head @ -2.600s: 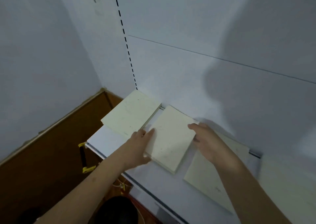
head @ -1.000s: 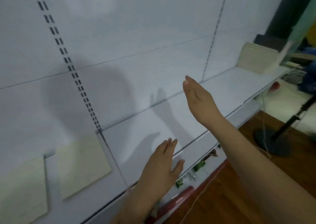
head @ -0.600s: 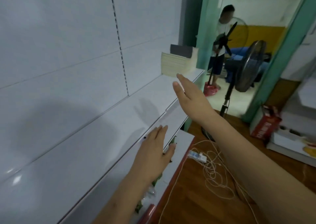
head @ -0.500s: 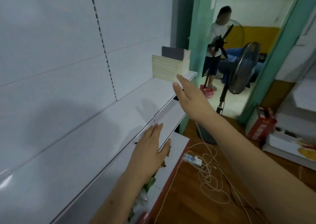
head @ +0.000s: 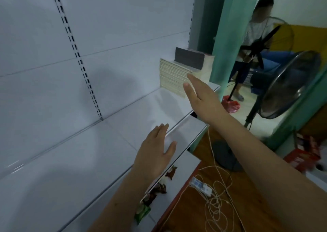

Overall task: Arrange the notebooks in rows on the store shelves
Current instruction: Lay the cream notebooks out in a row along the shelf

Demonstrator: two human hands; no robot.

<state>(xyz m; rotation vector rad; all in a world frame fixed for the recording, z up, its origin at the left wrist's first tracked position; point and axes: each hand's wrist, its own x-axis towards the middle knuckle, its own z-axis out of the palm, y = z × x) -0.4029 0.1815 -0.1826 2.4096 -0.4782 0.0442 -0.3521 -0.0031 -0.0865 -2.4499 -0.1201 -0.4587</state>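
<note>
so there's one stack of notebooks (head: 174, 77) sitting at the far end of the white shelf (head: 92, 148), pale page edges facing this way, too many and too thin to count individually. one dark grey notebook (head: 189, 58) stands on top of the stack. two hands in view, both holding nothing. the right hand (head: 203, 97) is stretched out toward the stack with fingers straight and together, fingertips overlapping the stack's near edge in the picture, though i can't tell if it's actually touching. the left hand (head: 155, 154) hovers lower over the shelf's front edge, fingers straight, thumb splayed out, palm down. nothing on the shelf lies between the hands and the stack. other stuff: one lower shelf (head: 180, 175) below with a few snack wrappers (head: 154, 194) poking out, a green one among them. one white power strip (head: 201, 186) and a tangle of white cable (head: 219, 196) on the brown wooden floor (head: 194, 214). one standing fan (head: 290, 85) on the right, one red box (head: 304, 155) past it, one red bag (head: 231, 105) on the floor by the teal doorframe (head: 228, 28), and one person (head: 254, 42) standing beyond the doorway behind a tripod (head: 254, 49).
</note>
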